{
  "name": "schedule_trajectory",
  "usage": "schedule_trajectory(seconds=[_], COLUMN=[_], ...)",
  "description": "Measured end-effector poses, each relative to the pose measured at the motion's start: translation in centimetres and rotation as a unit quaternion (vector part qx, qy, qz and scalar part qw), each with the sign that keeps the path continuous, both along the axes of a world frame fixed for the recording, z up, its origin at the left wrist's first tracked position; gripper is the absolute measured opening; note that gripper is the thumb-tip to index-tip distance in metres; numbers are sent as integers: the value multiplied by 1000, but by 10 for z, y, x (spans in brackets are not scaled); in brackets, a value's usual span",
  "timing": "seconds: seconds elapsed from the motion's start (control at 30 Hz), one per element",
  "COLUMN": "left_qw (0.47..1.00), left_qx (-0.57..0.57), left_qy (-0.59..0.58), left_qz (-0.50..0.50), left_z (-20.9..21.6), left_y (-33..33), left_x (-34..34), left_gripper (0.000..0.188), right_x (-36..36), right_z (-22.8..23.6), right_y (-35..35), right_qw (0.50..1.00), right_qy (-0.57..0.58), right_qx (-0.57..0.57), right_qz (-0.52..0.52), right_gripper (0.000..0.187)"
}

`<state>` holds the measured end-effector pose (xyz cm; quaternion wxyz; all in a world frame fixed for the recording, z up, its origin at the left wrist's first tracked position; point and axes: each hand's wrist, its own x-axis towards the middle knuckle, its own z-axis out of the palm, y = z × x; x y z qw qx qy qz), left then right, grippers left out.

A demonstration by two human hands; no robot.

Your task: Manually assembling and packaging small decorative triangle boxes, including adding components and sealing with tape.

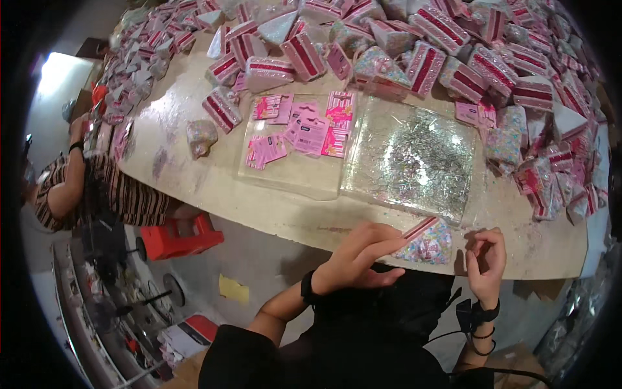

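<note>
At the table's near edge lies a cake-slice ornament [429, 246], its top covered with pastel sprinkles and a red-and-white striped side toward the upper left. My left hand [363, 253] grips its left side between thumb and fingers. Just right of the slice, apart from it, my right hand [487, 260] is raised with the fingers curled in. Anything between those fingertips is too small to make out. Beyond both hands is a clear shallow tray [353, 170] with many loose silver pins [424, 162]. A second clear tray [285, 185] beside it holds several pink printed cards [308, 133].
Cake-slice ornaments [447, 29] are heaped along the far and right sides of the table [188, 159]. One sprinkled slice [201, 137] lies alone at left. Another person in a striped top [139, 194] sits left, near a red plastic stool [181, 236]. A cable runs from my right wrist.
</note>
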<state>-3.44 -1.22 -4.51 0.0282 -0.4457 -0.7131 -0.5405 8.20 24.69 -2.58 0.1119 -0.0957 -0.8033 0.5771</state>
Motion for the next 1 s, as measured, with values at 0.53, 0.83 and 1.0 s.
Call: schedule_trajectory(seconds=[0.53,0.83,1.0], left_qw=[929,921,917], left_qx=[-222,-238,-216], left_qy=[91,55,116], left_qz=[281,305,314], left_z=[37,26,37], left_y=[-41,-34,-20], left_x=[-107,-100,-98], left_gripper=[26,14,20], right_x=[-126,-116,-107], right_z=[53,34,39], right_y=[7,15,16], right_qw=[863,886,927], right_qy=[92,113,176], right_qx=[481,441,329], right_qz=[127,91,37], right_gripper=[29,8,9])
